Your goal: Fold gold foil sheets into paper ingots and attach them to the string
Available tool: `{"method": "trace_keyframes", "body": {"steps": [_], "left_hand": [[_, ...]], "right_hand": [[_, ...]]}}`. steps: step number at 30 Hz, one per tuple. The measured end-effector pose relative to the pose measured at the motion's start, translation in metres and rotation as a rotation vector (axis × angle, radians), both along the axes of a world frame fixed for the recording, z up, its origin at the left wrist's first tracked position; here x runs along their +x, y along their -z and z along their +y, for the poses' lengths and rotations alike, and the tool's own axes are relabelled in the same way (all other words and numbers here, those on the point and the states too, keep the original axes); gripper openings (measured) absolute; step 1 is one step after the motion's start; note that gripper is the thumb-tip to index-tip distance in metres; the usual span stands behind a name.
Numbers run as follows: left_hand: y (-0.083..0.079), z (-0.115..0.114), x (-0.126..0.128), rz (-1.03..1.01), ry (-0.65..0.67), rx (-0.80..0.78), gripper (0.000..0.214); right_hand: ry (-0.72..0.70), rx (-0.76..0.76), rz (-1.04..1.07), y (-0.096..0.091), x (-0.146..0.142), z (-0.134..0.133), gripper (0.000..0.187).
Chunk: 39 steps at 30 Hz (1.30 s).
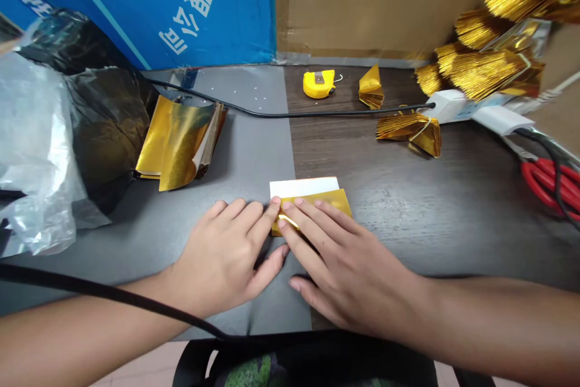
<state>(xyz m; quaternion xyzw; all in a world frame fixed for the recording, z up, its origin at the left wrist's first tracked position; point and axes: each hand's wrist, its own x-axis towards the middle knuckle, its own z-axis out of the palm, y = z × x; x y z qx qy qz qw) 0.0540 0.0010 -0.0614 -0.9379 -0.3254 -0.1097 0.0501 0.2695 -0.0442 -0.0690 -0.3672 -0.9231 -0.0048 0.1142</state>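
Note:
A sheet of gold foil paper [339,198], folded over so that a strip of its white back shows along the far side, lies on the table before me. My right hand [335,248] rests flat on the gold part, its fingers stretched out across it. At the paper's left edge, my left hand [235,254] presses with the index fingertip; its other fingers are curled loosely and the thumb points toward the right hand. Part of the near edge of the paper is hidden under the fingers.
A stack of gold paper [181,139] stands beside plastic bags [40,151] on the left. Behind are a yellow tape measure [317,85], a black cable [281,115] and folded gold bundles [408,127]. Red-handled scissors [544,179] lie right, near a white power strip [448,106].

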Motion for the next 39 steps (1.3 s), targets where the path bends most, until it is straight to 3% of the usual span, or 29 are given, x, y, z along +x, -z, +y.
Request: {"method": "trace_keyframes", "body": {"steps": [29, 34, 39], "left_hand": [[0.0, -0.001, -0.001, 0.029, -0.028, 0.013, 0.049], [-0.002, 0.001, -0.002, -0.012, -0.044, 0.009, 0.041], [-0.002, 0.0, -0.004, -0.094, -0.008, -0.009, 0.033]], "right_hand": [[0.027, -0.083, 0.041, -0.001, 0.009, 0.0, 0.063], [-0.052, -0.14, 0.071, -0.001, 0.015, 0.015, 0.061], [-0.118, -0.17, 0.146, -0.008, 0.027, 0.036, 0.046]]}}
